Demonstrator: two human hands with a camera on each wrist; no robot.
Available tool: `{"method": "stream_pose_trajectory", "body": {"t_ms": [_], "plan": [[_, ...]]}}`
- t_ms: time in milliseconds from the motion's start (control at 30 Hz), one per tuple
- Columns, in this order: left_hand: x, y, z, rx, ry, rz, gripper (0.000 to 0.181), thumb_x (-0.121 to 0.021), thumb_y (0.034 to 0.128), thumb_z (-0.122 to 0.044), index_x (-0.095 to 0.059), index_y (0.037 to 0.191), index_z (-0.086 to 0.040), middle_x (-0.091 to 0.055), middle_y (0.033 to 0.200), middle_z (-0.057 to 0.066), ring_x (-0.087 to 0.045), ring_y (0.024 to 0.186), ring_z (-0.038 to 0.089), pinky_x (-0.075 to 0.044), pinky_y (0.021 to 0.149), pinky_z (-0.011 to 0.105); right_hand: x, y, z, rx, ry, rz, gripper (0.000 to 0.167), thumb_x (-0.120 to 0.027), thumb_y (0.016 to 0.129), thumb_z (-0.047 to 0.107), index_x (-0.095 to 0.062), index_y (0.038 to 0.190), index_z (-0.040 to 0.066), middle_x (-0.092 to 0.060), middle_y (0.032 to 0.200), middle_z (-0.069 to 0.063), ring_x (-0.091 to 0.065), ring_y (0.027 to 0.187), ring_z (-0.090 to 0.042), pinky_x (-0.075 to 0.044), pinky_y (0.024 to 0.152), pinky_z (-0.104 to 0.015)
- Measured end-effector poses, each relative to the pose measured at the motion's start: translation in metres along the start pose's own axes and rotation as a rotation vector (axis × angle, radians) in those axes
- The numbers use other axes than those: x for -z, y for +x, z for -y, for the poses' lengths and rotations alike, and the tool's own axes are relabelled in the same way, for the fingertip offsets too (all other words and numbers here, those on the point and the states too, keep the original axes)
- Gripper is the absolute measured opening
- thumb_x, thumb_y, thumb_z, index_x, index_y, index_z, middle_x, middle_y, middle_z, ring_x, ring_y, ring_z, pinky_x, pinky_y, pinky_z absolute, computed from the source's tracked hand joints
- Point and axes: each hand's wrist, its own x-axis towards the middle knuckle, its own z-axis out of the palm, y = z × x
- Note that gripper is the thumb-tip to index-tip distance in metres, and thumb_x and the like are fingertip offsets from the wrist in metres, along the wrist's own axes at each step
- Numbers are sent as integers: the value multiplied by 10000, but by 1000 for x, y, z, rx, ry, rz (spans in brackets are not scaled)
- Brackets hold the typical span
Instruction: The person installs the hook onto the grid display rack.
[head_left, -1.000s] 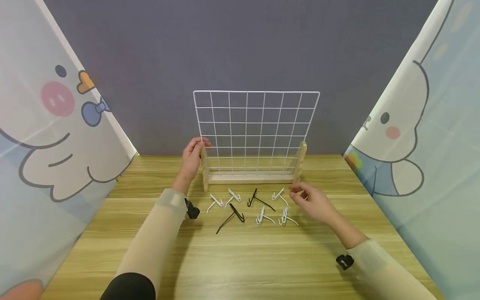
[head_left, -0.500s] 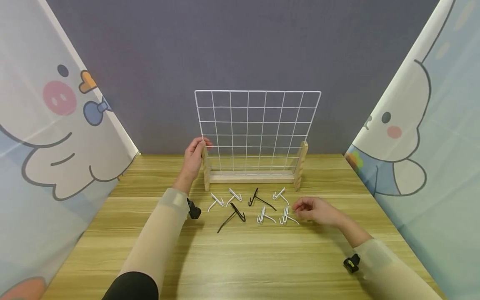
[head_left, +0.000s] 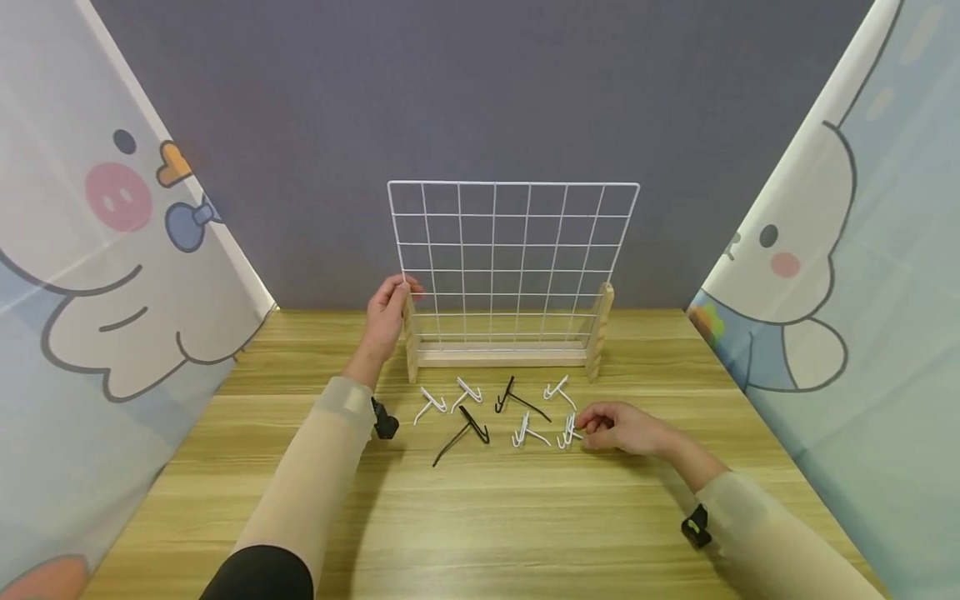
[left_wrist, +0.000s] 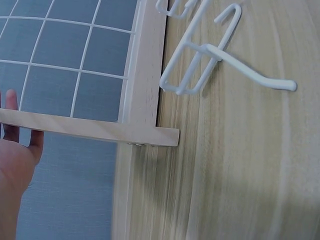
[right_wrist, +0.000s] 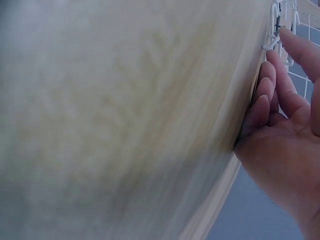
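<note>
This looks like a small screened-off booth arranged for recording; whether it stands in a home, an office or a lab cannot be told. A wood-grain table (head_left: 480, 525) fills the lower part, a plain dark grey screen (head_left: 495, 92) closes the back, and pale cloths (head_left: 82, 450) printed with a cartoon bird (head_left: 67, 217) and a white cartoon animal (head_left: 810, 242) flank both sides. Small black cameras (head_left: 386, 420) sit by the person's sleeves (head_left: 300, 467).
</note>
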Motion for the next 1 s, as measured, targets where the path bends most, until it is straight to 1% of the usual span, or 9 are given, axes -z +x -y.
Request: {"method": "stream_pose_trajectory", "body": {"t_ms": [100, 200, 400, 533, 600, 700, 800, 867, 1000], "plan": [[1, 0, 1, 3, -9, -9, 285, -500, 1170, -147, -602, 1245, 108, -758, 1026, -54, -720, 1099, 301, -529, 1116, 432, -1, 0, 1, 2, -13, 1, 295, -791, 1000, 163, -719, 1246, 17, -661, 1041, -63, -560, 881, -111, -466, 755, -218], [1, 0, 2, 0, -21, -18, 275, -500, 1168, -137, -603, 1236, 110, -758, 1021, -45, -718, 1082, 281, -494, 1150, 510, -1, 0, 2, 7, -16, -2, 274, -782, 1008, 156, -723, 1238, 19, -668, 1044, -60, -557, 886, -107, -465, 762, -217], [0, -1, 2, -12, -43, -30, 302, -502, 1168, -128, -574, 1257, 151, -752, 1023, -13, -723, 1009, 164, -505, 1139, 467, -2, 0, 3, 14, -6, -4, 259, -761, 1016, 118, -720, 1243, 0, -687, 1071, -85, -556, 913, -103, -463, 777, -209], [0, -1, 2, -3, -51, -26, 306, -499, 1168, -129, -566, 1267, 153, -750, 1028, -6, -727, 1017, 182, -466, 1178, 561, -2, -1, 4, 18, 5, -4, 258, -743, 1019, 92, -713, 1251, -15, -691, 1084, -106, -552, 910, -96, -462, 770, -204], [-1, -1, 2, 3, -51, -29, 289, -500, 1168, -131, -581, 1258, 131, -752, 1026, -22, -726, 1022, 191, -462, 1176, 566, -2, -1, 3, 18, 10, -6, 258, -737, 1018, 84, -712, 1255, -16, -692, 1087, -103, -551, 910, -92, -463, 767, -201], [-1, -1, 2, 4, -53, -34, 238, -502, 1164, -118, -617, 1220, 82, -760, 1012, -47, -722, 1017, 195, -489, 1146, 511, -2, -1, 3, 17, 4, -8, 258, -735, 1019, 86, -714, 1257, -12, -693, 1084, -93, -554, 907, -89, -464, 765, -199], [-2, -1, 2, -13, -61, -36, 198, -500, 1160, -96, -641, 1184, 40, -769, 988, -77, -732, 987, 151, -532, 1083, 382, -2, 0, 3, 23, -3, -9, 255, -741, 1019, 93, -718, 1253, -7, -694, 1078, -84, -556, 909, -85, -464, 768, -199], [-3, -1, 2, -19, -60, -34, 208, -497, 1159, -90, -627, 1195, 69, -771, 980, -92, -735, 969, 119, -542, 1042, 310, -3, 0, 3, 25, -11, -12, 248, -747, 1019, 100, -721, 1243, -3, -693, 1070, -77, -561, 910, -83, -466, 772, -199], [-4, -1, 1, -21, -55, -32, 269, -493, 1162, -93, -568, 1255, 148, -767, 977, -103, -739, 957, 82, -544, 1023, 277, -4, 0, 6, 24, -27, -22, 219, -751, 1015, 96, -729, 1212, 4, -694, 1050, -67, -569, 908, -79, -469, 777, -199]]}}
